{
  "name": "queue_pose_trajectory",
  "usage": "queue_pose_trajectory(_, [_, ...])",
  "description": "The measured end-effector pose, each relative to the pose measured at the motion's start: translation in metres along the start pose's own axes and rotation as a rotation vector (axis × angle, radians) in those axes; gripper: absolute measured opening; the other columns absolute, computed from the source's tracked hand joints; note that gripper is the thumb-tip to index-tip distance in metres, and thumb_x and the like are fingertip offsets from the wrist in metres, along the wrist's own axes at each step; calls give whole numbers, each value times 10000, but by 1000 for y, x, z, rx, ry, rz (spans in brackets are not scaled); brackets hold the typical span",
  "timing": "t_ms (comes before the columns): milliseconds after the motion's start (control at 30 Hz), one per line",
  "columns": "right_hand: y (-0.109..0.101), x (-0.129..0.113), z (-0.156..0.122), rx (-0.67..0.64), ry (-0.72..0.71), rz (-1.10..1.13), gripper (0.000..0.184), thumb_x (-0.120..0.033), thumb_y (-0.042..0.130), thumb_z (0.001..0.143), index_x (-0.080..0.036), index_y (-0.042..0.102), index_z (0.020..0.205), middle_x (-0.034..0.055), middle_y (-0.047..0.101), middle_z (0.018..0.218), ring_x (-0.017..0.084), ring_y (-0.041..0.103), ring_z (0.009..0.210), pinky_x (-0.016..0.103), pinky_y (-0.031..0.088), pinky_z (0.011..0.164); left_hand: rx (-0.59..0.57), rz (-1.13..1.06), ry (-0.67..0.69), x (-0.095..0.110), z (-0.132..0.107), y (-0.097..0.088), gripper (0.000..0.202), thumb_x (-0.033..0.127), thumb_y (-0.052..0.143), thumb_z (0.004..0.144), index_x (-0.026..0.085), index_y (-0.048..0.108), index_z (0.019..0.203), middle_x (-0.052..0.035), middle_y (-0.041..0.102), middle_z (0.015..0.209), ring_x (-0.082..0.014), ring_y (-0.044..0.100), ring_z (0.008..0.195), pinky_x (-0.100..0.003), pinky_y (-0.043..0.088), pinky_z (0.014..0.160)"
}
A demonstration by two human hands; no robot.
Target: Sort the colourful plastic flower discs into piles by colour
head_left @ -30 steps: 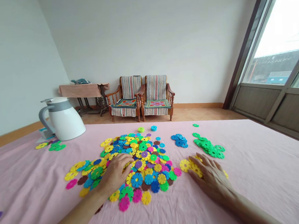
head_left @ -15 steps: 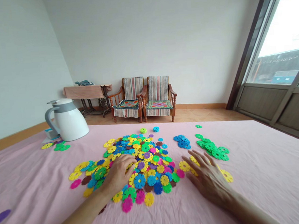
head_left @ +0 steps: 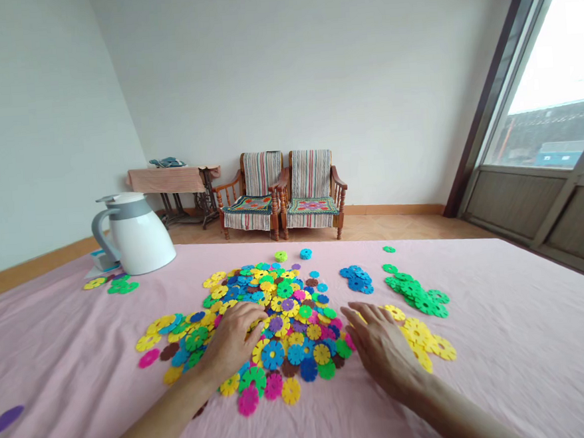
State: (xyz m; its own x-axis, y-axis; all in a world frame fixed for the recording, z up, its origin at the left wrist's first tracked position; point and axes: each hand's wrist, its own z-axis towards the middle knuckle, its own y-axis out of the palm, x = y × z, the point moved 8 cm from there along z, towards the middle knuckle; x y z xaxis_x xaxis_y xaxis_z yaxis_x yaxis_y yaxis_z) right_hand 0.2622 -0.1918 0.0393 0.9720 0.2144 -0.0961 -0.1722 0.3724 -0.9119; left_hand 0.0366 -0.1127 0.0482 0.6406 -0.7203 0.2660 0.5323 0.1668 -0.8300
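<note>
1. The left hand [head_left: 237,336] rests over the mixed pile of discs [head_left: 288,305], its fingers bent downward; I cannot tell whether they pinch any disc.
2. The pile spreads ahead of the left fingers and out to both sides of them, with yellow, green, blue, pink, purple and brown pieces overlapping.
3. The right hand [head_left: 383,346] is palm down, fingers reaching forward and slightly apart, their tips just beside the pile's right edge.
4. A yellow disc [head_left: 359,317] shows partly from under those right fingers.
5. Right of the right fingers, near the knuckles, lie the loose yellow discs [head_left: 418,332].
6. Beyond the right fingertips sit the blue discs [head_left: 357,280]; farther right of them is the cluster of green discs [head_left: 417,293].
7. Well beyond the left fingers, off to the left, a white jug [head_left: 143,236] stands on the pink cloth [head_left: 507,364].
</note>
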Motion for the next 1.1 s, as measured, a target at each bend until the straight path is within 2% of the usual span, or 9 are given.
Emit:
queue_pose_trajectory(100, [1,-40,9,-41,-67,75,286,-132,393,876,-201,572,1090,94,622,1010,204,552,906,331,431,769,3,2,2,1,0,-1,182,250,498,868,224,675,902,-52,658,980,-213,577,957,-384,460,864])
queue_pose_trajectory(167, [7,-53,13,-50,-66,78,232,-109,419,856,-202,594,977,76,620,912,199,547,830,318,426,726,-1,6,1,1,0,0,182,250,495,872,222,671,910,-55,657,986,-215,574,967,-387,458,868])
queue_pose_trajectory(367, [12,-48,12,64,-21,144,216,-133,396,888,-213,575,980,67,613,911,197,531,844,309,408,725,9,14,22,1,-1,-1,181,242,495,875,228,665,939,-55,654,1011,-215,563,993,-395,443,890])
queue_pose_trajectory(467, [4,-56,3,126,-102,168,179,-174,396,890,-197,563,829,54,610,804,180,533,744,290,386,658,64,17,55,9,1,-7,176,241,499,878,229,663,942,-49,658,985,-210,562,982,-394,430,898])
queue_pose_trajectory(567, [1,-78,-9,127,-242,210,224,-199,393,884,-201,494,685,9,585,632,134,507,564,256,319,532,24,-2,78,26,6,-5,184,219,477,892,221,657,927,-39,654,913,-189,568,921,-353,450,848])
queue_pose_trajectory(667, [3,-94,-16,110,-343,251,196,-196,385,873,-208,481,703,-20,584,561,110,488,458,255,266,461,-66,-2,133,46,14,4,220,163,466,884,227,636,1009,-38,640,999,-189,550,979,-350,444,882])
queue_pose_trajectory(767, [5,-97,-17,87,-347,301,180,-180,371,871,-210,494,744,-18,624,593,108,532,465,236,307,463,-131,18,176,54,27,15,324,127,494,851,240,586,1140,-46,609,1121,-205,524,1060,-376,423,939])
queue_pose_trajectory(967, [9,-91,-14,30,-319,389,148,-173,404,862,-217,544,873,-9,698,737,117,617,554,209,409,538,-195,17,172,44,47,27,232,157,570,813,229,652,1017,-51,657,1002,-214,567,983,-370,448,882])
queue_pose_trajectory(1100, [10,-89,-13,20,-313,409,153,-178,414,858,-233,547,912,-27,712,800,120,633,587,209,423,566,-159,-6,164,38,48,30,195,185,523,854,233,666,977,-38,680,950,-200,585,936,-355,460,857])
